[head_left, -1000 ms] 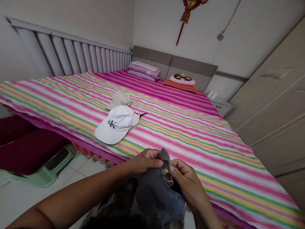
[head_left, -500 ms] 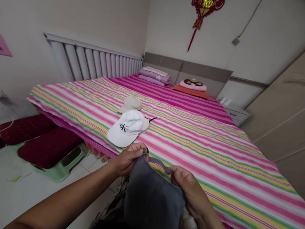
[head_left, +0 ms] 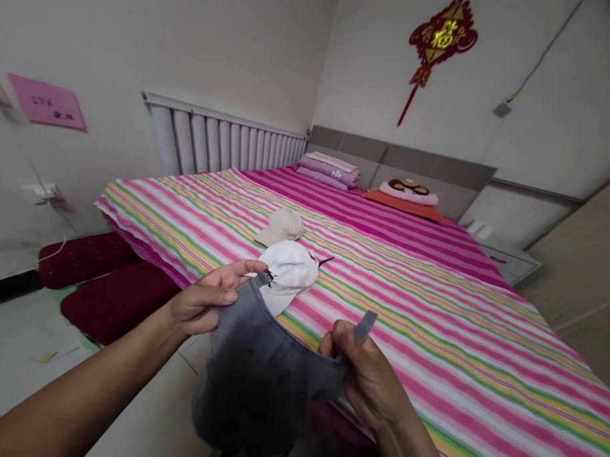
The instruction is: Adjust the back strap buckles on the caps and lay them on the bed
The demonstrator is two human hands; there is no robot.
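A grey cap [head_left: 259, 380] hangs between my two hands in front of the bed's near edge. My left hand [head_left: 215, 295] pinches its rim on the left, beside the small metal buckle [head_left: 267, 276]. On the other side my right hand [head_left: 357, 370] grips the rim, and the free end of the strap [head_left: 365, 325] sticks up from its fingers. Strap and buckle are apart. Behind the left hand, a white cap [head_left: 293, 271] with black lettering lies on the bed, partly covered by the hand and grey cap. A beige cap [head_left: 284, 226] lies just beyond it.
A striped sheet [head_left: 431, 326] covers the bed. Folded purple bedding [head_left: 330, 171] and a pink folded item [head_left: 409, 192] on orange cloth lie near the headboard [head_left: 427, 166]. Dark red padded stools [head_left: 117, 298] stand at the left, below a radiator [head_left: 228, 142].
The strap has come out of the buckle, and my hands have spread apart with the grey cap between them. My left hand has risen in front of the white cap. The view has swung left.
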